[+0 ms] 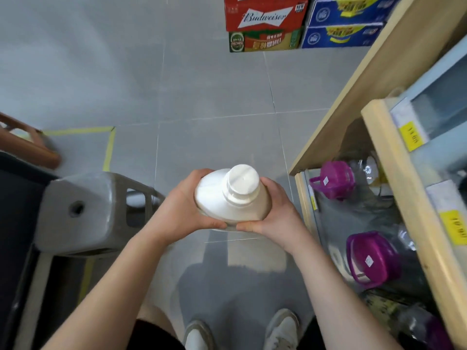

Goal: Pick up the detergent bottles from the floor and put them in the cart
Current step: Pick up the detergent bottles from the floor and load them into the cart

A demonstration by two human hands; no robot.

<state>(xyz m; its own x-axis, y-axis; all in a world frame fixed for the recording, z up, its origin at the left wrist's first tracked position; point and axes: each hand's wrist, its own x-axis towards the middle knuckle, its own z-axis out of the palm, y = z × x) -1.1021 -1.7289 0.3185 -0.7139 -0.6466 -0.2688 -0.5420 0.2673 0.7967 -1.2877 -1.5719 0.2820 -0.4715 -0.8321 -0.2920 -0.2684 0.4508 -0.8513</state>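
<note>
A white detergent bottle (227,198) with a white screw cap is seen from above, upright, held off the grey tiled floor at the middle of the view. My left hand (187,205) grips its left side and my right hand (275,210) grips its right side, thumbs meeting at the near side of the bottle. The cart (83,210) is at the left: a grey plastic corner piece and handle, with the dark basket below it. The bottle is to the right of the cart, outside it. The bottle's lower body is hidden by its shoulder and my hands.
A wooden shelf unit (394,152) with jars with purple lids (374,256) stands close on the right. Beer cartons (265,24) are stacked on the floor far ahead. Yellow tape (110,147) marks the floor near the cart. My shoes (283,329) are below.
</note>
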